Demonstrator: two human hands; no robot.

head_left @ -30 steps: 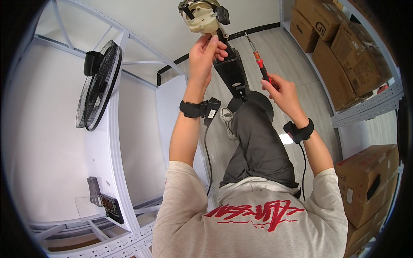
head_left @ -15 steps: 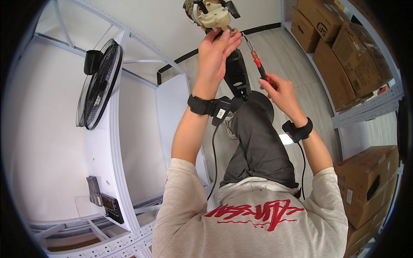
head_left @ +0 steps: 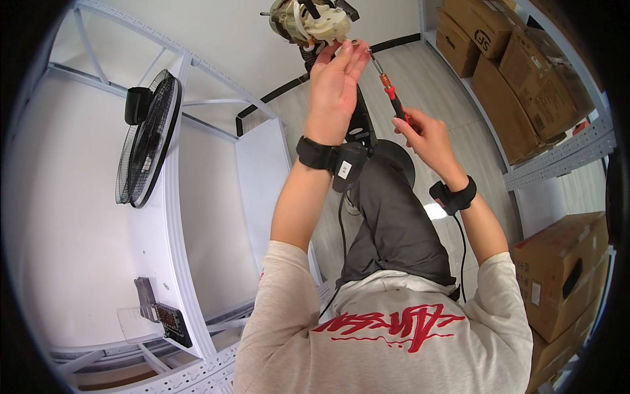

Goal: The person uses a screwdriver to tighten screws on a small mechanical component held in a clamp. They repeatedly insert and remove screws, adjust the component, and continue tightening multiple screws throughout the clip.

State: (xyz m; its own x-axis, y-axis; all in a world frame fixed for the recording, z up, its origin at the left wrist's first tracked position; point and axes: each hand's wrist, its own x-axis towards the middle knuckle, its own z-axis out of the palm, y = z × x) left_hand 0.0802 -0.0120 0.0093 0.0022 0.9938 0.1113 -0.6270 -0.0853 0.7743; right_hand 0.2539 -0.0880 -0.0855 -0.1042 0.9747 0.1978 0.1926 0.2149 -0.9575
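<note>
At the top of the head view is an uncovered fan motor (head_left: 282, 23) with a cream plastic gear housing (head_left: 328, 26), on a black fan stand (head_left: 359, 125). My left hand (head_left: 336, 85) is raised just below the housing. Its fingertips are closed at a small metal link (head_left: 356, 42) by the housing's lower edge; the exact grip is partly hidden. My right hand (head_left: 423, 136) holds a red and black screwdriver (head_left: 396, 102) by the handle's end. The screwdriver's shaft points up and left, its tip close to my left fingertips. Contact at the tip cannot be made out.
On the white shelf at left stands a black fan grille (head_left: 151, 141), with a small dark device (head_left: 172, 322) nearer. Cardboard boxes (head_left: 505, 98) fill the right rack, and another carton (head_left: 561, 269) sits lower right. Cables (head_left: 464, 249) hang from both wrist straps. The round base (head_left: 400, 161) is by my leg.
My left hand has turned and shifted slightly, still at the small metal link. The motor appears a little farther left and up. My right hand keeps its hold on the screwdriver.
</note>
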